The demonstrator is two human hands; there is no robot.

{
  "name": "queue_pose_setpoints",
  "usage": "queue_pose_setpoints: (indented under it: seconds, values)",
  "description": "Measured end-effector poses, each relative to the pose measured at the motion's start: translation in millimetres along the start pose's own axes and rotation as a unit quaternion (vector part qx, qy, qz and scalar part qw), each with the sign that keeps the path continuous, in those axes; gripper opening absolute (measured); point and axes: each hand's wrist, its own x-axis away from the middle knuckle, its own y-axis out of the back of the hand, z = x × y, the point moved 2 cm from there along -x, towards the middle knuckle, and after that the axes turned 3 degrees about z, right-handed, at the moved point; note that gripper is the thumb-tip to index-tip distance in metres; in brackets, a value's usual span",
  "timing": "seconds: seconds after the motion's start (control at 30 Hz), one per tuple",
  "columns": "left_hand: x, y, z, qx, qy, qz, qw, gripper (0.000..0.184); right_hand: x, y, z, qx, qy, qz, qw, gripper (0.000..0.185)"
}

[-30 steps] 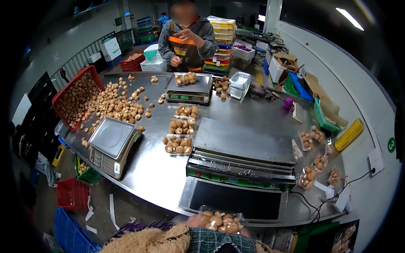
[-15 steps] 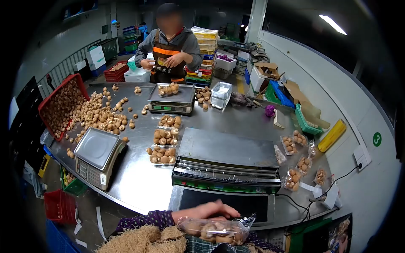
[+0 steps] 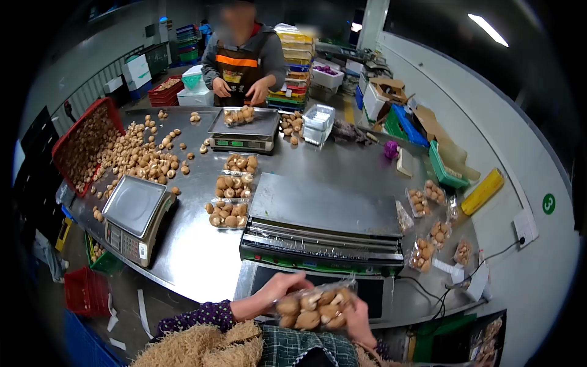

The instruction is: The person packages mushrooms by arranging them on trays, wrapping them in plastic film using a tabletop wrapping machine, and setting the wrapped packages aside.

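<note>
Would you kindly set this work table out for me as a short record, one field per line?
Right hand: holding the right end of a clear mushroom pack
Left hand: at the pack's back edge; grip unclear
Ahead of hands: flat-topped metal machine
Left of machine: three filled trays in a row
Far scale: mushrooms on its pan
Table left: loose mushrooms, tipped red crate
Table right: yellow roll
Across table: co-worker in orange-striped apron
</note>
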Motion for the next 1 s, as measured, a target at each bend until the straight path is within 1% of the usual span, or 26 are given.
queue_pose_setpoints:
  seconds: [0.03,0.07,0.1,0.13,0.2,0.23,0.3,0.37,0.43,0.47,0.5,0.53,0.57,0.6,0.63,0.67,0.7,0.73,0.77,0.8,0.83,0.87,0.9,0.93,0.97,1.0]
  values:
    - [-2.6,-2.3,2.2,0.045,-0.039,-0.035,0.998,0.045,-6.0,13.9,-5.3,-0.025,0.011,-0.038,0.999,0.034]
    - [-11.4,8.4,19.8,0.018,-0.051,-0.051,0.997,0.045,-12.4,32.8,-19.4,-0.085,0.039,-0.115,0.989,0.037]
    - [-9.2,14.6,23.0,0.086,-0.048,-0.025,0.995,0.044,-21.9,52.3,-23.5,-0.222,-0.098,-0.289,0.926,0.042]
    - [-8.6,30.3,30.6,0.061,-0.044,-0.035,0.997,0.043,-27.8,78.4,-18.5,-0.279,0.025,-0.257,0.925,0.042]
    - [0.1,44.2,45.6,0.032,-0.021,-0.072,0.997,0.043,-36.5,126.4,9.6,-0.329,0.107,-0.304,0.888,0.041]
    - [5.0,44.5,44.0,0.027,-0.012,-0.108,0.994,0.043,-35.8,164.4,4.8,-0.35,0.098,-0.274,0.89,0.048]
    - [7.9,43.7,53.0,0.024,-0.003,-0.123,0.992,0.04,-48.0,220.2,-0.2,-0.321,0.108,-0.335,0.879,0.057]
    - [5.9,34.7,58.4,0.014,0.02,-0.111,0.993,0.035,-66.4,263.6,-13.8,-0.342,0.115,-0.405,0.84,0.059]
    - [6.5,25.0,54.5,0.009,0.029,-0.085,0.996,0.032,-82.6,301.2,-33.1,-0.323,0.145,-0.353,0.866,0.046]
    - [8.5,23.8,48.4,0.0,0.013,-0.081,0.997,0.032,-95.9,307.0,-39.7,-0.333,0.138,-0.336,0.87,0.047]
    - [11.0,22.5,41.9,-0.012,0.002,-0.075,0.997,0.032,-101.5,336.3,-70.5,-0.367,0.074,-0.364,0.853,0.048]
    - [16.0,24.3,34.2,-0.006,-0.021,-0.089,0.996,0.031,-107.3,365.1,-103.2,-0.384,-0.007,-0.434,0.815,0.048]
    - [16.2,34.8,32.2,0.012,-0.04,-0.117,0.992,0.031,-108.4,369.1,-114.3,-0.373,-0.054,-0.376,0.846,0.046]
    - [14.7,51.6,32.8,0.021,-0.08,-0.155,0.984,0.03,-109.8,343.4,-107.3,-0.321,-0.055,-0.4,0.857,0.046]
    - [17.1,68.7,32.9,0.028,-0.116,-0.194,0.974,0.03,-114.0,352.7,-127.3,-0.294,-0.057,-0.343,0.89,0.049]
    - [23.5,86.7,29.3,0.073,-0.133,-0.265,0.952,0.028,-106.2,370.1,-147.5,-0.264,-0.077,-0.302,0.913,0.053]
    - [37.5,107.6,18.2,0.024,-0.133,-0.329,0.935,0.028,-110.4,377.9,-157.0,-0.235,-0.098,-0.264,0.93,0.056]
    - [38.7,139.6,32.8,0.052,-0.202,-0.388,0.898,0.028,-105.5,365.1,-148.1,-0.195,-0.152,-0.31,0.918,0.06]
    - [42.8,168.3,42.3,0.059,-0.199,-0.457,0.865,0.029,-84.7,348.9,-134.3,-0.152,-0.203,-0.365,0.896,0.063]
    - [45.2,198.3,55.1,0.058,-0.179,-0.522,0.832,0.031,-70.7,357.2,-140.6,-0.122,-0.207,-0.382,0.892,0.07]
    - [45.2,224.1,66.2,0.037,-0.165,-0.561,0.811,0.033,-57.0,354.1,-136.6,-0.105,-0.224,-0.466,0.849,0.072]
    - [36.1,256.2,91.9,0.04,-0.163,-0.578,0.799,0.035,-46.7,336.3,-119.2,-0.072,-0.217,-0.498,0.836,0.069]
    - [33.9,263.1,88.9,0.041,-0.1,-0.613,0.782,0.038,-38.3,321.9,-102.3,-0.032,-0.212,-0.523,0.825,0.066]
    - [23.4,278.8,98.2,0.027,-0.15,-0.607,0.78,0.044,-29.1,318.4,-90.5,0.003,-0.227,-0.514,0.827,0.066]
    - [13.2,291.8,98.0,0.037,-0.106,-0.597,0.794,0.048,-19.2,315.1,-83.0,0.005,-0.188,-0.507,0.841,0.06]
    - [-1.6,301.8,95.7,0.051,-0.084,-0.607,0.789,0.047,-15.0,308.6,-79.4,-0.006,-0.139,-0.503,0.853,0.055]
